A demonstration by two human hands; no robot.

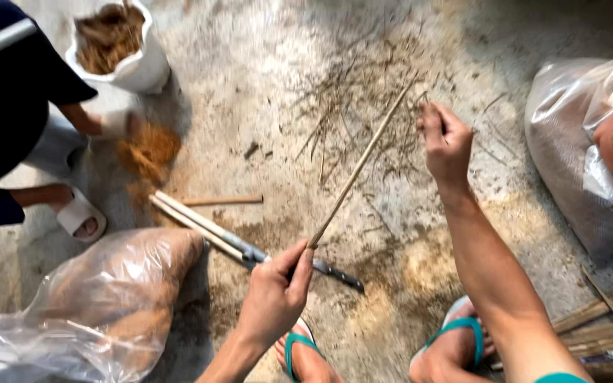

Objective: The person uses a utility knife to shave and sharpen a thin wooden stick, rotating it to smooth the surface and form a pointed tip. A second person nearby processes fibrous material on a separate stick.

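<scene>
Head view
Left hand [274, 294]: low in the middle of the floor, fingers pinched on the near end of the stick [360, 164].
Stick: thin, pale, straight; it slants up and to the right from the left hand, its far tip ending near the right hand, above the floor.
Right hand [447, 145]: raised just right of the stick's far tip, fingers curled loosely inward; whether it holds anything I cannot tell. It does not touch the stick.
Knives [250, 248]: two long pale-handled tools lie side by side on the floor, blades pointing toward the left hand and passing under it.
Short stick [223, 201]: lies flat just beyond the handles.
Floor [264, 85]: rough concrete, strewn with thin shavings beyond the stick.
Feet [455, 337]: in teal sandals at the near edge.
Bags: a clear one [101, 305] at the near left corner, another [569, 149] at the right edge.
Sack [118, 46]: white, open, full of brown fibre, at the far left corner.
Other person [8, 106]: far left, a hand [118, 124] over a brown fibre pile [149, 150].
</scene>
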